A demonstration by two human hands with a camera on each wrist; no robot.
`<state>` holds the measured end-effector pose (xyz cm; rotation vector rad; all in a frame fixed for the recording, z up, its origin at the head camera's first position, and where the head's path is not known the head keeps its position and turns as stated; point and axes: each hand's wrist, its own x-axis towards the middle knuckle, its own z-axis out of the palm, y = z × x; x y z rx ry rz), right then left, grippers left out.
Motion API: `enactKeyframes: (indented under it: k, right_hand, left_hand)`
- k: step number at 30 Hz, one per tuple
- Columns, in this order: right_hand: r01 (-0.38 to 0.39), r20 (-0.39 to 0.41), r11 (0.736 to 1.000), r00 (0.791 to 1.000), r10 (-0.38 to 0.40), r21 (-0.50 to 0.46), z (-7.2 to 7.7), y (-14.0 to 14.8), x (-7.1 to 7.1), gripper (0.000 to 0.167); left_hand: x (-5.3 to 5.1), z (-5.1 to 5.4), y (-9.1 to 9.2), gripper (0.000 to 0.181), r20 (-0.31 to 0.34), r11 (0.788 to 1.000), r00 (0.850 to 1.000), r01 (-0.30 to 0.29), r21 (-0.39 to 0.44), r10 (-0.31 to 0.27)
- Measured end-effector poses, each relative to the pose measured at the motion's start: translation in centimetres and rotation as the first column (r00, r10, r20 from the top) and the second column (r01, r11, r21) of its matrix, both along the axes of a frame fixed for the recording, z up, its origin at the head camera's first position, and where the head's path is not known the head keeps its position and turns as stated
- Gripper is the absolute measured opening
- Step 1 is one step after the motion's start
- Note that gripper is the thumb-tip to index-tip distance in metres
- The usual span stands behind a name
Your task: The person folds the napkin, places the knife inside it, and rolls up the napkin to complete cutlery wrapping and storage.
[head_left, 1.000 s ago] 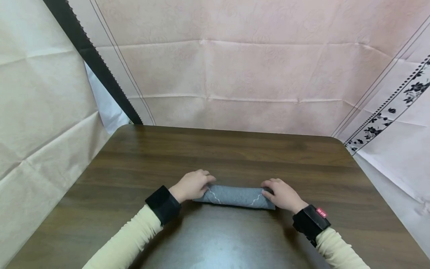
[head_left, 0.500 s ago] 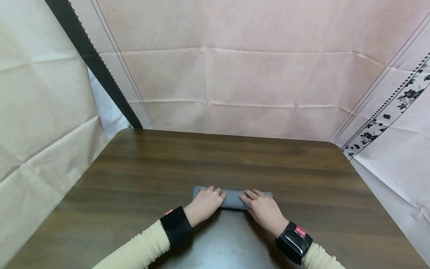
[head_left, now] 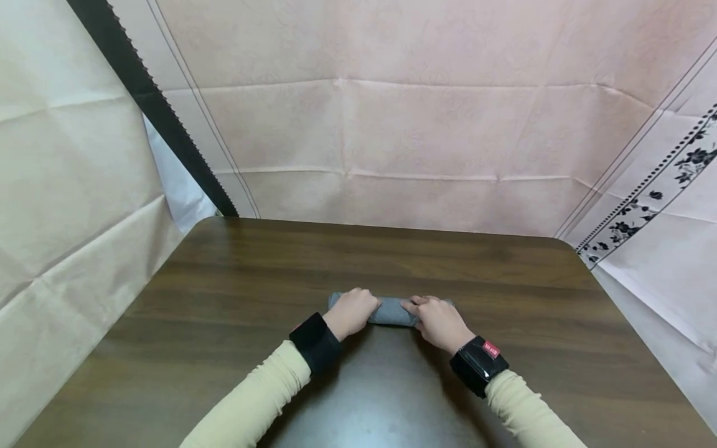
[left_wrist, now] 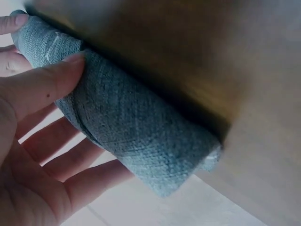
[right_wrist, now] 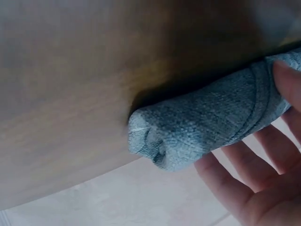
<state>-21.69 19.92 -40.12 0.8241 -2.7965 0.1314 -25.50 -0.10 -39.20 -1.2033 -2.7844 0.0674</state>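
Observation:
A rolled grey-blue cloth (head_left: 392, 313) lies crosswise on the brown wooden table (head_left: 392, 267). My left hand (head_left: 351, 312) grips it left of its middle. In the left wrist view the thumb presses one side of the cloth (left_wrist: 131, 113), with the fingers round the opposite side. My right hand (head_left: 442, 323) holds the roll right of its middle, thumb on the near side and fingers beyond. The right wrist view shows the end of the cloth (right_wrist: 188, 125) with its rolled layers. Both hands hide parts of the roll in the head view.
The table's far edge (head_left: 386, 227) meets a pale, creased wall covering (head_left: 414, 130). A black strip (head_left: 151, 102) slants down at the left. Patterned covering (head_left: 644, 202) hangs at the right. Black bands (head_left: 316, 343) circle both wrists.
Both hands have come inward from the roll's ends. The cloth has rolled tighter, looking narrower and rounder. In the last half second, the hands and roll have moved away across the table.

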Motion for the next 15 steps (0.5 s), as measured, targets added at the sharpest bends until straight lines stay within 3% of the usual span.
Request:
enactKeyframes:
  k: [8, 12, 15]
  right_hand:
    - [0.054, 0.047, 0.998, 0.998, -0.052, -0.04, -0.2, 0.2, -2.1, 0.049]
    - [0.122, 0.087, 0.99, 0.989, -0.116, -0.074, 0.2, 0.1, -2.5, 0.059]
    - [0.213, 0.08, 0.971, 0.975, -0.206, -0.107, 0.8, -0.4, -2.4, 0.073]
  left_hand:
    - [-2.3, 0.0, 0.1, 0.029, 0.037, 1.0, 0.999, -0.026, 0.003, 0.026]
    - [-2.7, 0.5, -0.5, 0.048, 0.129, 0.991, 0.984, -0.129, 0.027, 0.125]
    - [-2.5, 1.0, -1.0, 0.064, 0.117, 0.971, 0.97, -0.223, 0.09, 0.213]
